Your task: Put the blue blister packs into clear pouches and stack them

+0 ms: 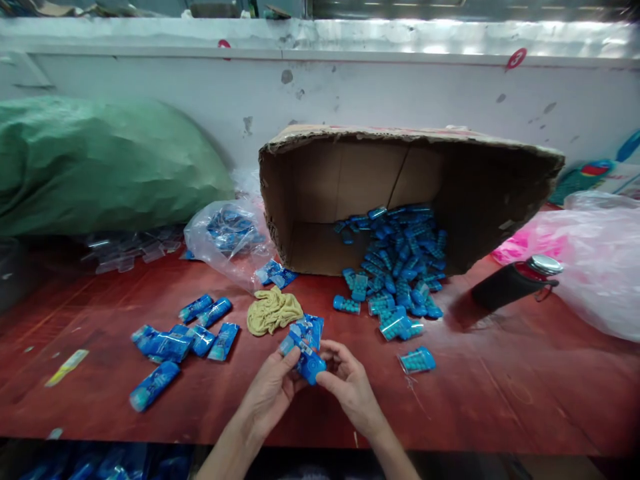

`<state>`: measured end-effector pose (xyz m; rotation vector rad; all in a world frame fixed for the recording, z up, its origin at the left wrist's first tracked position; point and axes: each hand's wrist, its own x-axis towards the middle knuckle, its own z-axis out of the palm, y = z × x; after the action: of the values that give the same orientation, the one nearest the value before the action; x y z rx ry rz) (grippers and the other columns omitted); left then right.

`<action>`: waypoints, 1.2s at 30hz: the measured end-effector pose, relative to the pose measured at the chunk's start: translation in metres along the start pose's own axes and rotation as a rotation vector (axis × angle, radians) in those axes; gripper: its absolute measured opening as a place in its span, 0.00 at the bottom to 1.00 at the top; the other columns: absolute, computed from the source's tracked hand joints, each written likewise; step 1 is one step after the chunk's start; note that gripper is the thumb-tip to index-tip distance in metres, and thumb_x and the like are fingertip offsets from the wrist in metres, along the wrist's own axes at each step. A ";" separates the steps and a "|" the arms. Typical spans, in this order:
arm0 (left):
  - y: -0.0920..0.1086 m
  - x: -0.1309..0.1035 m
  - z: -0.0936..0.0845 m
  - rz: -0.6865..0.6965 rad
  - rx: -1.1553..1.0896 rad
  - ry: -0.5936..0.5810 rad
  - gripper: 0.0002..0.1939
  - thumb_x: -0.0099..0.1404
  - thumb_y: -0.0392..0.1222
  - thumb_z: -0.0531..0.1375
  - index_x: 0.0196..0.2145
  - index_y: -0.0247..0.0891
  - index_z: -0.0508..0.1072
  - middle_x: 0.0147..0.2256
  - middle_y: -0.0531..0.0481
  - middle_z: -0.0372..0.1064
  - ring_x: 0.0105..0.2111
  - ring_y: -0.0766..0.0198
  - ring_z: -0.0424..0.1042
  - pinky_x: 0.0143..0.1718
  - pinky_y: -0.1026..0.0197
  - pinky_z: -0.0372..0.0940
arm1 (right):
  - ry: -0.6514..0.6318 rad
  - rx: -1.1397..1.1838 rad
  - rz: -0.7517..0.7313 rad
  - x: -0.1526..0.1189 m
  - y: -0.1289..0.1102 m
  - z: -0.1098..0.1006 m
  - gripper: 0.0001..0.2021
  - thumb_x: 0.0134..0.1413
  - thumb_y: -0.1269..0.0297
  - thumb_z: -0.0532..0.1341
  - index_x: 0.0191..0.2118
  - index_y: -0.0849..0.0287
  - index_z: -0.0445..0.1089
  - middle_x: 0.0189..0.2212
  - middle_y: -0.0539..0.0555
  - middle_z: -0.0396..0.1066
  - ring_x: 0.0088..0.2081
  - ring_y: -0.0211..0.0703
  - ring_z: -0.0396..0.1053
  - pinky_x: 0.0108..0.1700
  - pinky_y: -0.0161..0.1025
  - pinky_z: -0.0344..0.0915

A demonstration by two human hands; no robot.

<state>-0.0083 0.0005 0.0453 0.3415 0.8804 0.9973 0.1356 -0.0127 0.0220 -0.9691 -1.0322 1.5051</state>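
Blue packet (pixel 310 363) held just above the near edge of the red tabletop (pixel 500 393), long axis running from ten to four o'clock. Pinched between left hand (pixel 273 390) at eight o'clock and right hand (pixel 350 387) at four, both about equally near. Tipped cardboard box (pixel 310 193) lay at twelve, spilling more blue packets (pixel 400 267).

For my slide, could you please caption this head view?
Left hand and right hand hold a blue packet over a red table before a tipped cardboard box.
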 end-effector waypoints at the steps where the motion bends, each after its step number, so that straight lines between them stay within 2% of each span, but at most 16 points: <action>1: 0.001 -0.001 -0.001 -0.011 0.008 -0.041 0.10 0.55 0.36 0.59 0.37 0.35 0.71 0.32 0.47 0.74 0.32 0.63 0.72 0.35 0.61 0.66 | -0.016 0.039 0.026 0.001 -0.002 -0.001 0.20 0.41 0.67 0.65 0.44 0.55 0.64 0.33 0.50 0.68 0.35 0.40 0.65 0.39 0.37 0.62; 3: 0.001 -0.002 -0.004 -0.016 0.023 -0.097 0.12 0.55 0.34 0.59 0.39 0.35 0.70 0.34 0.46 0.74 0.34 0.63 0.72 0.38 0.61 0.65 | -0.049 0.087 0.068 0.003 -0.004 -0.002 0.22 0.39 0.68 0.65 0.44 0.56 0.64 0.29 0.48 0.67 0.33 0.38 0.65 0.37 0.37 0.62; 6: -0.003 -0.001 -0.004 0.007 0.034 -0.078 0.10 0.54 0.33 0.59 0.37 0.34 0.71 0.32 0.47 0.74 0.33 0.65 0.72 0.36 0.65 0.65 | -0.069 0.101 0.073 0.004 -0.003 -0.003 0.24 0.38 0.69 0.66 0.45 0.55 0.63 0.27 0.46 0.64 0.31 0.37 0.63 0.36 0.35 0.61; 11: -0.012 -0.001 0.004 -0.029 -0.012 0.018 0.07 0.55 0.36 0.59 0.33 0.34 0.72 0.30 0.48 0.74 0.30 0.65 0.72 0.33 0.65 0.66 | -0.054 -0.046 -0.008 0.002 0.003 -0.006 0.28 0.38 0.70 0.65 0.49 0.51 0.62 0.32 0.47 0.62 0.35 0.39 0.61 0.41 0.37 0.59; 15: -0.016 -0.004 0.008 -0.088 -0.026 0.030 0.09 0.55 0.38 0.59 0.36 0.34 0.72 0.31 0.47 0.73 0.30 0.65 0.72 0.31 0.64 0.67 | -0.082 -0.221 -0.041 0.002 -0.003 -0.009 0.31 0.37 0.74 0.65 0.51 0.48 0.62 0.36 0.47 0.62 0.39 0.40 0.61 0.46 0.38 0.57; 18: -0.022 -0.004 0.011 -0.103 -0.045 0.070 0.10 0.56 0.39 0.58 0.36 0.34 0.72 0.31 0.47 0.74 0.31 0.63 0.72 0.30 0.63 0.68 | -0.155 -0.239 -0.020 0.003 -0.008 -0.008 0.28 0.38 0.75 0.63 0.50 0.48 0.63 0.40 0.48 0.63 0.41 0.41 0.61 0.46 0.38 0.58; 21: -0.026 -0.004 0.012 -0.054 -0.058 0.113 0.11 0.56 0.40 0.58 0.37 0.35 0.71 0.32 0.47 0.74 0.32 0.62 0.72 0.31 0.62 0.68 | -0.136 -0.191 0.008 0.003 -0.006 -0.008 0.26 0.41 0.74 0.61 0.50 0.49 0.64 0.40 0.48 0.65 0.41 0.41 0.62 0.46 0.38 0.59; 26: -0.019 -0.010 0.012 -0.055 -0.083 0.026 0.11 0.56 0.37 0.58 0.38 0.34 0.71 0.33 0.46 0.74 0.34 0.61 0.73 0.36 0.59 0.68 | -0.118 -0.102 0.040 0.003 0.002 -0.011 0.25 0.42 0.71 0.62 0.50 0.52 0.63 0.41 0.50 0.68 0.43 0.44 0.64 0.48 0.40 0.59; 29: -0.020 -0.012 0.012 -0.057 -0.103 -0.002 0.09 0.55 0.35 0.59 0.36 0.33 0.72 0.32 0.45 0.74 0.34 0.61 0.73 0.37 0.59 0.67 | -0.094 -0.079 0.035 0.002 0.005 -0.006 0.23 0.42 0.69 0.63 0.48 0.54 0.64 0.41 0.51 0.69 0.43 0.46 0.65 0.48 0.42 0.59; 31: -0.024 -0.010 0.010 -0.049 -0.094 0.045 0.07 0.55 0.36 0.59 0.34 0.32 0.72 0.31 0.45 0.74 0.33 0.61 0.73 0.36 0.60 0.68 | -0.064 -0.146 0.008 0.001 0.005 0.002 0.19 0.44 0.68 0.62 0.46 0.54 0.66 0.40 0.51 0.70 0.43 0.46 0.65 0.47 0.41 0.60; 33: -0.023 -0.008 0.005 -0.032 -0.097 0.144 0.06 0.56 0.36 0.58 0.32 0.32 0.72 0.28 0.46 0.74 0.30 0.62 0.73 0.33 0.60 0.69 | -0.061 -0.248 -0.037 0.000 0.004 0.009 0.17 0.46 0.68 0.60 0.45 0.54 0.67 0.38 0.51 0.70 0.41 0.45 0.65 0.46 0.40 0.60; 36: 0.000 -0.007 -0.012 0.069 -0.199 0.314 0.10 0.60 0.40 0.53 0.29 0.33 0.71 0.26 0.46 0.74 0.29 0.62 0.74 0.32 0.60 0.69 | -0.087 -0.411 -0.120 0.001 0.001 0.012 0.15 0.49 0.67 0.58 0.46 0.53 0.66 0.35 0.50 0.68 0.35 0.41 0.65 0.40 0.37 0.62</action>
<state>-0.0191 -0.0071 0.0408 0.0455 1.0462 1.2123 0.1237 -0.0130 0.0246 -1.1074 -1.4736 1.2688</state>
